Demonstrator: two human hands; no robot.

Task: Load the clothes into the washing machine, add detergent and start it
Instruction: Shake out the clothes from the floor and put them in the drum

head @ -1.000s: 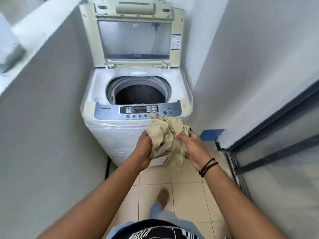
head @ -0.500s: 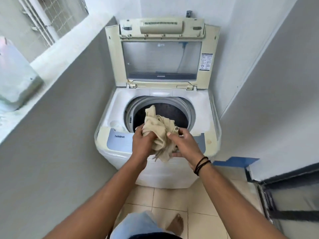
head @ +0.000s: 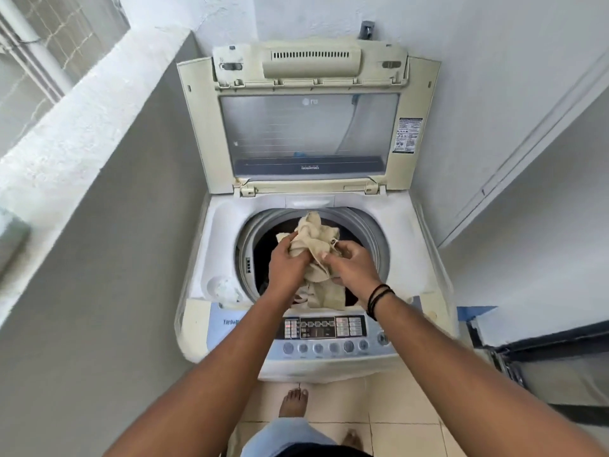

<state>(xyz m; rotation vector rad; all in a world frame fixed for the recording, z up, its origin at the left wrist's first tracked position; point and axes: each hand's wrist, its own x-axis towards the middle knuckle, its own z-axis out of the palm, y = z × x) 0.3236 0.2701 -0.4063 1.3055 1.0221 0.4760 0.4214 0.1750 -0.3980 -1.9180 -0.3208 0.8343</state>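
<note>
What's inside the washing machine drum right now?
The drum looks dark, and the beige cloth hangs into its opening, held by the left hand and right hand. The hands and cloth cover its bottom.

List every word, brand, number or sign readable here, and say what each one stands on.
"LG", seen mirrored: logo on the glass of the raised lid.
"Turbo...", cut off by the left arm: blue print on the control panel.
Sticker on the lid's right frame: too small to read.
Word on the lid's dark strip: upside down and blurred, unreadable.
Panel display and button labels: too small to read.
</note>
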